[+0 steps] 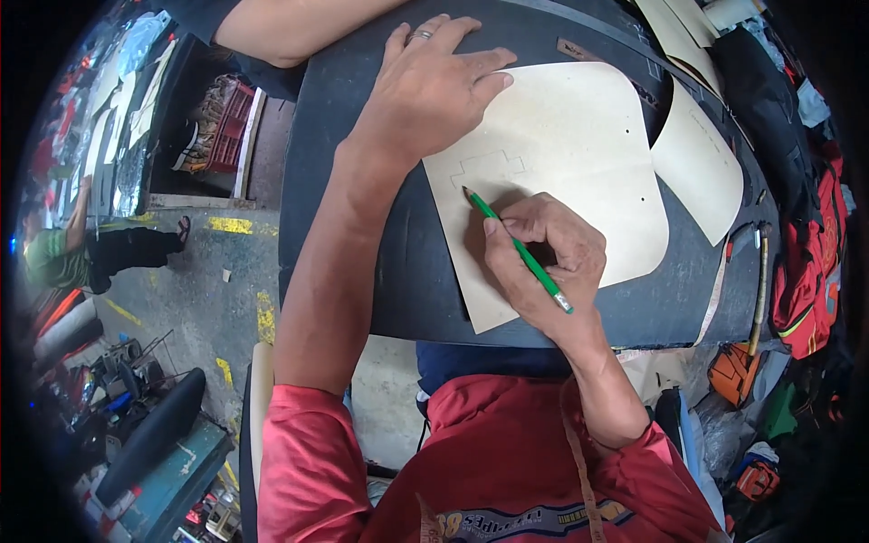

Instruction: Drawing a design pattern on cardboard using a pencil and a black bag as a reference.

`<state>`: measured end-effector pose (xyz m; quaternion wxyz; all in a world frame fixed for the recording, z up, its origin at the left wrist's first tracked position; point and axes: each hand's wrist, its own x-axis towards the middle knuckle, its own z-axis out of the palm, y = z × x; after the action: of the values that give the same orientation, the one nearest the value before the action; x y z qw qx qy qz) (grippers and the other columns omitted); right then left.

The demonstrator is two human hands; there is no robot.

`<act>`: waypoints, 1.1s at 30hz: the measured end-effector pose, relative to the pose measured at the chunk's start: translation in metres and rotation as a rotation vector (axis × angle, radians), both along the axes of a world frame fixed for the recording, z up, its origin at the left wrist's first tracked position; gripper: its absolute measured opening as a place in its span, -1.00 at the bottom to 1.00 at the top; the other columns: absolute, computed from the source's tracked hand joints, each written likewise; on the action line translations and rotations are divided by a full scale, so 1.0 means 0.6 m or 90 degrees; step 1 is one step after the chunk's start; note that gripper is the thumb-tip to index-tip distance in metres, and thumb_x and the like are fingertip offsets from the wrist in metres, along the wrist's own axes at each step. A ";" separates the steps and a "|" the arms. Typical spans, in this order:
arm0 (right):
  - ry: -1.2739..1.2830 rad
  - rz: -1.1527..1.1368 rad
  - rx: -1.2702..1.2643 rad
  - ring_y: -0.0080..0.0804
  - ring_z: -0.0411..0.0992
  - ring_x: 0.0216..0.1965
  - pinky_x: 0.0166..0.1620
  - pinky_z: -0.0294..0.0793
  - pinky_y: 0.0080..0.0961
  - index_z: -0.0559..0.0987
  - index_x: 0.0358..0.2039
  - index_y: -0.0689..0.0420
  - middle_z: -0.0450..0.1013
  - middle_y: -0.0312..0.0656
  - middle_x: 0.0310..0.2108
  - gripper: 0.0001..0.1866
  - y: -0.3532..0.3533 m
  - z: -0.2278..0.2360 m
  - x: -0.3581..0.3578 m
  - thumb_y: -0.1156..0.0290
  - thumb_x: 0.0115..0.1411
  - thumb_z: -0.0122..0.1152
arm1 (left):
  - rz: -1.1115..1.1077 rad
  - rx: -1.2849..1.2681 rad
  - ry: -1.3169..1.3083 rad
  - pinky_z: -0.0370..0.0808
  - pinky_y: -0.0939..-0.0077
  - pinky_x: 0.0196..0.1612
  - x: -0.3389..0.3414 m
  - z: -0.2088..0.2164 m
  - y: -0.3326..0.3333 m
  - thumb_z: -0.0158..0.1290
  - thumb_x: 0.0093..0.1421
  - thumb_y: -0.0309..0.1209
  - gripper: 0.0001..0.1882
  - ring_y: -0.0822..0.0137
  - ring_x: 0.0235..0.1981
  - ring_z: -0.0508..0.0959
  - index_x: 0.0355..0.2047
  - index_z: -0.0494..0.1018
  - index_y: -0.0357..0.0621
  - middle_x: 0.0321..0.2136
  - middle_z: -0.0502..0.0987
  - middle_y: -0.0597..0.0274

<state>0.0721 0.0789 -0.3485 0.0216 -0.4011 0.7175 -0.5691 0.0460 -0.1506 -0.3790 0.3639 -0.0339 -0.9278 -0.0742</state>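
A cream-coloured card pattern (579, 118) with rounded right corners lies on the dark table. Near its left edge runs a thin pencilled outline with stepped corners. My right hand (552, 258) grips a green pencil (534, 262), its dark tip touching or just above the card beside that outline. The pencil slants, its eraser end toward me. My left hand (433, 86) rests at the card's upper left edge, fingers spread, thumb on the card, a ring on one finger. It holds nothing.
A second curved card piece (697, 163) lies right of the pattern, near a measuring tape (715, 294) and a hammer-like stick (760, 290). A metal ruler (579, 18) crosses the table's far side. Another person's arm (290, 27) leans at the far left edge. A red crate (226, 127) stands left.
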 end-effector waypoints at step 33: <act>0.054 0.019 0.012 -0.43 0.51 -0.50 -0.40 0.47 -0.58 0.50 -0.48 0.26 0.56 -0.10 -0.48 -0.78 -0.003 -0.002 0.001 0.67 0.15 0.44 | -0.036 -0.018 0.055 0.43 -0.23 0.20 0.011 0.032 0.017 0.15 0.35 -0.28 -0.69 -0.25 0.11 0.55 0.03 0.67 -0.07 0.06 0.55 -0.19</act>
<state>0.0725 0.0768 -0.3496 0.0035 -0.4353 0.7173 -0.5441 0.0527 -0.1406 -0.3598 0.4007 -0.0683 -0.9110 -0.0697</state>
